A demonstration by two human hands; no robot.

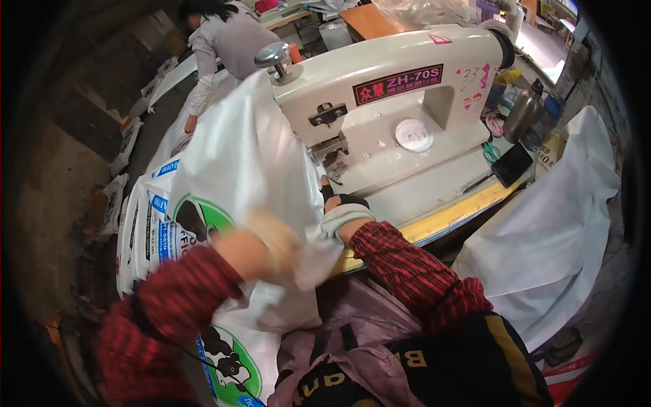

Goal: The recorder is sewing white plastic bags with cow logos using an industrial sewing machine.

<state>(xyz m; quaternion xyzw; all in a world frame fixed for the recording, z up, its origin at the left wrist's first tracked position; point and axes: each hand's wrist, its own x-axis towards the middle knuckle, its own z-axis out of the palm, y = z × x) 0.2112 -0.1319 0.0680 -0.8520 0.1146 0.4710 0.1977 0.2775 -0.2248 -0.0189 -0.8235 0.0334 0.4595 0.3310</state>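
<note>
A large white sack (237, 149) with a green printed emblem stands up against the head of a cream sewing machine (380, 74). Its right edge runs beside the needle area. My right hand (339, 203), in a dark glove with a pale cuff, is closed at that edge just below the needle area, one bare fingertip pointing up; its other fingers are partly hidden. My left hand (288, 251), in a pale glove, is in front of the sack's lower part. Motion smears it, so its fingers and any hold on the sack cannot be made out.
More printed sacks (146, 224) are stacked at the left. A plain white sack (542, 237) drapes at the right. On the machine table's yellow edge (454, 210) lie a phone (512, 165) and green-handled scissors (491, 152), near a metal bottle (525, 108). Another person (234, 41) works behind.
</note>
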